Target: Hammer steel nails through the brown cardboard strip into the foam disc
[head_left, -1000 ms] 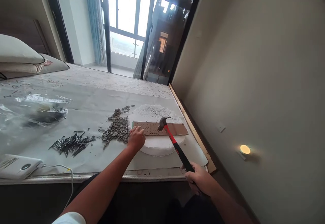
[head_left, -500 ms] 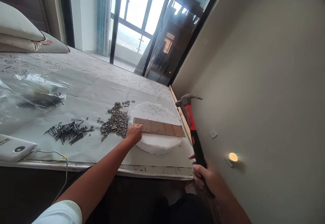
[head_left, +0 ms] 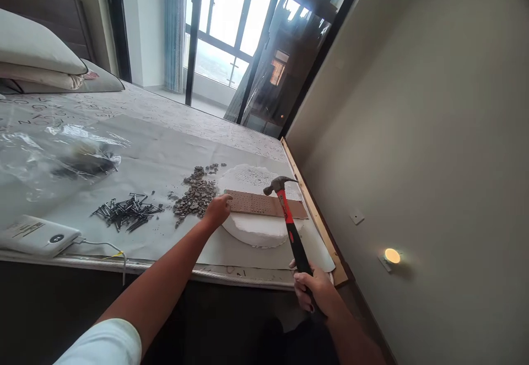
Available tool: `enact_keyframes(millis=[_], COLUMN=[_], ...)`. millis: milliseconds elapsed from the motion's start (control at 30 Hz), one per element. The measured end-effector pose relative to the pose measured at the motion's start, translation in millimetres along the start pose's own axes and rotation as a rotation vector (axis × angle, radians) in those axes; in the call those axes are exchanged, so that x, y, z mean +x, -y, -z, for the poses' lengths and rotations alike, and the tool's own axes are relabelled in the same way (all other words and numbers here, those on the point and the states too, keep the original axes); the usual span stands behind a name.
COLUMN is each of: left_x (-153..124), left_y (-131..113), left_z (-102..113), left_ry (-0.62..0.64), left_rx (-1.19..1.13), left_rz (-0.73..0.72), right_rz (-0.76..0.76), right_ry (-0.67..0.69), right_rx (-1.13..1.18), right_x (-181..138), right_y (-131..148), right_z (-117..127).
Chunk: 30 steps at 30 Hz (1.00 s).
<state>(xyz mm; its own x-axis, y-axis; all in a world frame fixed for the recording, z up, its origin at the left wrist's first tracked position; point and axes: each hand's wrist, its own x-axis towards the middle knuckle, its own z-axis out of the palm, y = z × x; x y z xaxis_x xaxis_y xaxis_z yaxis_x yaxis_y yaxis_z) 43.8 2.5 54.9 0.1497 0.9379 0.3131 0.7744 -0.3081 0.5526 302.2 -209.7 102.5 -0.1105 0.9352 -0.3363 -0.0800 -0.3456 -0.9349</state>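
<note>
My right hand point(head_left: 312, 288) is wrapped round the black lower handle of a claw hammer point(head_left: 289, 219) with a red neck. The hammer's dark head is raised, overlapping the right part of a brown board point(head_left: 256, 204) in view. Dotted with many small holes or marks, the board lies across a round white foam-like slab point(head_left: 256, 231). At the board's left end my left hand point(head_left: 217, 210) is closed on its edge; whether the fingers also pinch something small is hidden. Grey gravel-like bits point(head_left: 196, 194) are heaped just left of the slab.
A pile of dark nails point(head_left: 127, 210) lies on the grey sheet point(head_left: 165, 144) covering the bed. Behind it sits a clear plastic bag point(head_left: 82, 155) with dark contents. A white power bank point(head_left: 41, 236) with a cable is at the front left. A wall point(head_left: 413, 133) rises on the right.
The hammer and my right hand have moved left, so the head now overlaps the board. My left hand stays at the board's left end. The whole view has shifted slightly.
</note>
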Motion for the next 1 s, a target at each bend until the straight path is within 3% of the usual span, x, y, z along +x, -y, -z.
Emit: enact_keyframes(millis=[100,233,333,533,833,1000], left_x=[-2.7,-16.8,-30.2,-42.5,-37.0,-29.5], left_y=[20.4,51.1,62.8,63.9,51.6,38.7], left_z=[16.9,21.1,9.3,-11.3,-18.2,-0.1], left_ry=[-0.034,0.41,0.574,0.659,0.652,0.555], left_rx=[0.09,0.335,0.395,0.396,0.437,0.036], left_rz=[0.147,0.343,0.389,0.404,0.436,0.636], right_rz=[0.018,0.017,0.001,-0.067,-0.09,-0.098], right_ry=[0.07,0.163,0.194,0.193,0.212,0.25], right_rx=[0.144,0.368,0.522,0.693,0.789,0.94], right_x=[10.4,27.6,40.2,58.2,61.7,58.5], right_y=[-1.0,0.8,1.1,-9.2,-18.1,-9.7], right_z=[5.8,15.7,24.5,42.0,59.2,62.3])
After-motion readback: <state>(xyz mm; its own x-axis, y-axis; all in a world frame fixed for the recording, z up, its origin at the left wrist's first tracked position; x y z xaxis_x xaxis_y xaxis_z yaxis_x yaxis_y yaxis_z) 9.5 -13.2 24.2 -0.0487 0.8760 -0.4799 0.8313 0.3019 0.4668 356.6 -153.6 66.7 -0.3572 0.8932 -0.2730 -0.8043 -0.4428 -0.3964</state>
